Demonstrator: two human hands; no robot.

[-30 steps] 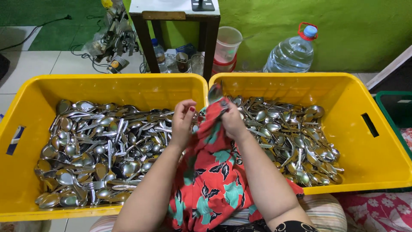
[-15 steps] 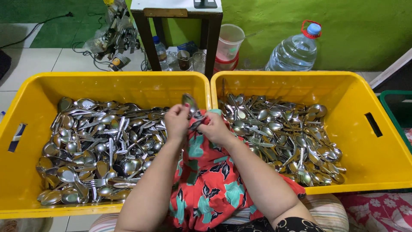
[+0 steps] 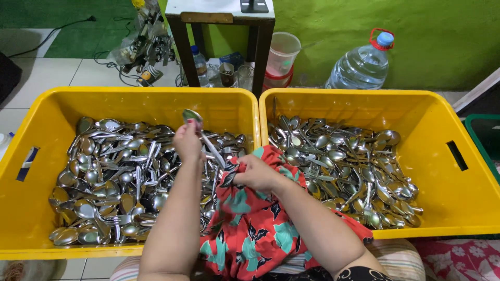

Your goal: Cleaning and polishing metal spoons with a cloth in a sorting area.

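Pinching a shiny steel spoon (image 3: 200,132) above the left yellow crate (image 3: 130,99), left hand (image 3: 188,141); right hand (image 3: 255,174) grips floral cloth (image 3: 250,224) beside that crate's rim.

You face a green wall (image 3: 427,41); a dark wooden table (image 3: 221,23) stands on white floor tiles (image 3: 47,78) (green mat (image 3: 78,41) behind).

Two crates stand side by side on the floor, the left crate (image 3: 31,156) and the right crate (image 3: 458,171) both holding cutlery, with a small table (image 3: 221,21) behind their meeting edges and a water bottle (image 3: 362,65) behind the right one.
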